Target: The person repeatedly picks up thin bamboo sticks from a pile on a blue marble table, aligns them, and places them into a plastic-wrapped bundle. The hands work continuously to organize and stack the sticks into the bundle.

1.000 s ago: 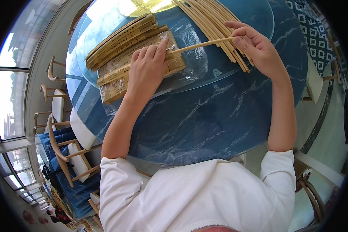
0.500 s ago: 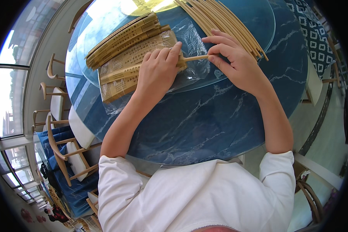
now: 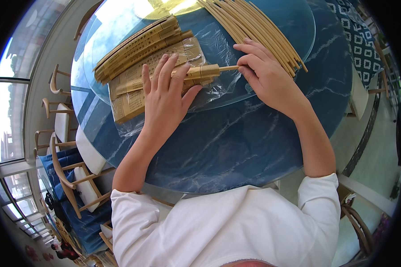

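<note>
The right hand (image 3: pixel 268 73) aptly pinches the stick (image 3: pixel 228 68), likely light, stiff, right of the sleeve (image 3: pixel 209 70). The left hand (image 3: pixel 165 95) splays fingers over the sleeve.

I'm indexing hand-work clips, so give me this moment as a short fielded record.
Left hand: fingers spread over a printed brown sleeve
Right hand: pinching a thin wooden stick
Stick position: far end appears to be inside the sleeve
Beyond left hand: stacked brown sleeves
Beside right hand: loose sticks, roughly parallel
Packaging: clear plastic
Surface: blue marbled table
</note>
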